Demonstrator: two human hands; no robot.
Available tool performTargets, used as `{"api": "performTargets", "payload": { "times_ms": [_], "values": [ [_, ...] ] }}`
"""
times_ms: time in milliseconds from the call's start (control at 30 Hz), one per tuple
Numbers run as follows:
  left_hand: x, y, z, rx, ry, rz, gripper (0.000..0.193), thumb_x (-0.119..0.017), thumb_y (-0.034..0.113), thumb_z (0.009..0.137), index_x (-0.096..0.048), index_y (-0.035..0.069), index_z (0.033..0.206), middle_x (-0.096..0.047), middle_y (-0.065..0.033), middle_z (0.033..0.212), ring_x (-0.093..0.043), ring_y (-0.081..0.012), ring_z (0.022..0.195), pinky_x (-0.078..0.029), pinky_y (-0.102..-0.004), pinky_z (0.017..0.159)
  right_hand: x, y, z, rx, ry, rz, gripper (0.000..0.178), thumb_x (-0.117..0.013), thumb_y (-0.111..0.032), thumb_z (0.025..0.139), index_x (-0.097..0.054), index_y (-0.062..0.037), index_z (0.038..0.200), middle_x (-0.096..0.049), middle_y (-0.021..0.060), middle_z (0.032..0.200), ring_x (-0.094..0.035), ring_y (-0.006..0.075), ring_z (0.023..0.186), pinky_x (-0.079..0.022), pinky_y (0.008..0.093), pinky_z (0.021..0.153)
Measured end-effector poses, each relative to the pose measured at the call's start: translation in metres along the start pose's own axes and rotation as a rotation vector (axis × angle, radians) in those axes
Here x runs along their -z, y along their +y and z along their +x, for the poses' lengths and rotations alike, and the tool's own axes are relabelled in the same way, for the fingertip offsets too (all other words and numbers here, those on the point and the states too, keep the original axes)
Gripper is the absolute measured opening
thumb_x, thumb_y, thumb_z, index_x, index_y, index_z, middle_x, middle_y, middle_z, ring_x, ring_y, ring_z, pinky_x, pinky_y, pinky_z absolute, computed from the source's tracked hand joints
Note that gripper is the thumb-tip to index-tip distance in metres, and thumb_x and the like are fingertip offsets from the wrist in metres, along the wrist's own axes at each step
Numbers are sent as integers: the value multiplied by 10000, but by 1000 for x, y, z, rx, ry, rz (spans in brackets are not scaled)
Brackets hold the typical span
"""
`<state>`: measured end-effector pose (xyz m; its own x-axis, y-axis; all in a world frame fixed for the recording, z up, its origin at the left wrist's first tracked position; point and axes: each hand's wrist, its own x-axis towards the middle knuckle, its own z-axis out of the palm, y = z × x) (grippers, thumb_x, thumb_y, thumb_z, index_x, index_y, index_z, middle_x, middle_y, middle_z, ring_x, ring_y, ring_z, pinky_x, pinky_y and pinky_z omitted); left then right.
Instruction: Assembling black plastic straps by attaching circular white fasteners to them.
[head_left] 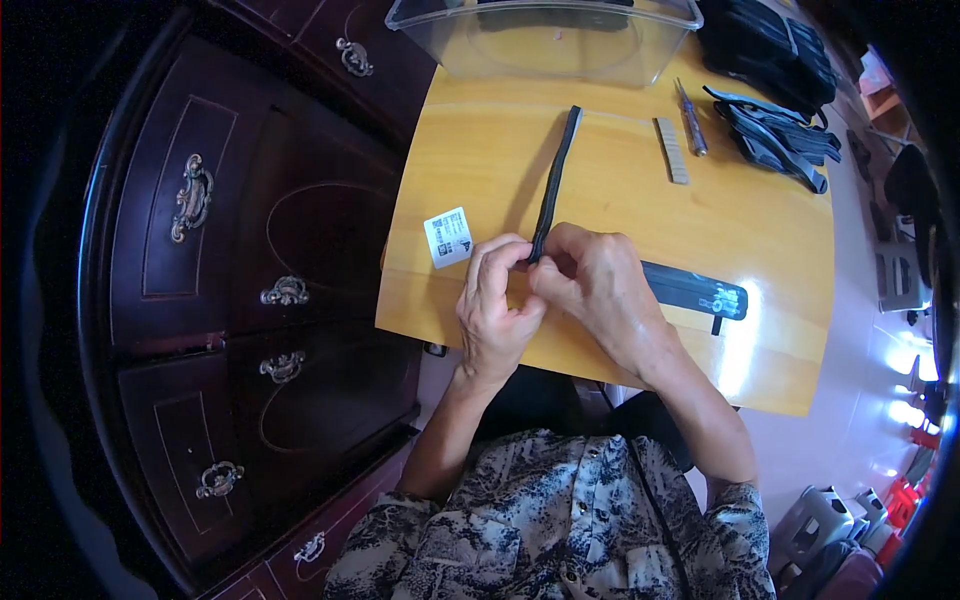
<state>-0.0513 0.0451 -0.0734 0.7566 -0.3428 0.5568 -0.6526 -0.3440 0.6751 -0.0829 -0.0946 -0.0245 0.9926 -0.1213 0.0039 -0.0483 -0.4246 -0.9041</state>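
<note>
A narrow black strap (558, 175) stands out from my fingers toward the far side of the table, its far end free. My left hand (497, 300) pinches its near end between thumb and fingers. Close beside it, my right hand (600, 285) is closed with its fingertips at the same end; the fingers hide what exactly they grip. From under my right hand a flat dark strip (695, 290) with a rounded end and pale print extends to the right. A small black tab (717, 325) sticks out at its near edge. Left of my left hand lies a white printed label (448, 238).
A clear plastic bin (560, 50) stands at the table's (470, 130) far edge. At the far right lie a grey-beige ridged strip (671, 150), a thin pointed tool (690, 118), a bundle of black straps (775, 135) and black bags (770, 50). Dark wooden cabinets (330, 220) flank the left.
</note>
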Motion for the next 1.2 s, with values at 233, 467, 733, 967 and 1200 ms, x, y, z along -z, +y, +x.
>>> {"api": "performTargets", "payload": {
  "times_ms": [233,467,733,967,1200],
  "values": [
    [1,3,3,-76,-5,62,435,-694,-78,639,-534,22,1032,-587,-125,1003,-608,-266,834,-519,-337,739,0,3,-3,16,40,-3,191,-620,-144,761,-613,44,725,-561,195,567,-609,275,518,-492,365,542],
    [-8,4,-6,237,115,-322,262,-667,-64,739,-557,2,967,-596,-98,997,-602,-168,846,-511,-278,727,-8,24,2,41,11,304,166,-634,-86,751,-539,25,672,-416,41,535,-394,51,552,-373,249,478],
    [-2,6,-6,666,180,-1011,139,-591,-30,843,-562,-10,977,-572,-59,1044,-549,-97,896,-442,-220,825,-4,23,4,32,-59,344,165,-625,-58,750,-495,4,669,-412,38,557,-383,56,560,-360,252,492],
    [9,15,-1,471,134,-782,147,-640,73,893,-549,0,982,-558,-55,1049,-523,-75,855,-442,-220,783,-1,11,4,278,-94,280,150,-602,-20,740,-464,-4,684,-413,31,582,-399,77,570,-363,260,507],
    [9,17,-5,627,209,-1083,125,-600,117,932,-558,24,1004,-565,-44,1053,-516,-78,906,-421,-236,840,-1,15,2,28,-271,802,103,-581,3,735,-485,-9,699,-407,-31,606,-391,45,598,-378,246,549]
  ]
}}
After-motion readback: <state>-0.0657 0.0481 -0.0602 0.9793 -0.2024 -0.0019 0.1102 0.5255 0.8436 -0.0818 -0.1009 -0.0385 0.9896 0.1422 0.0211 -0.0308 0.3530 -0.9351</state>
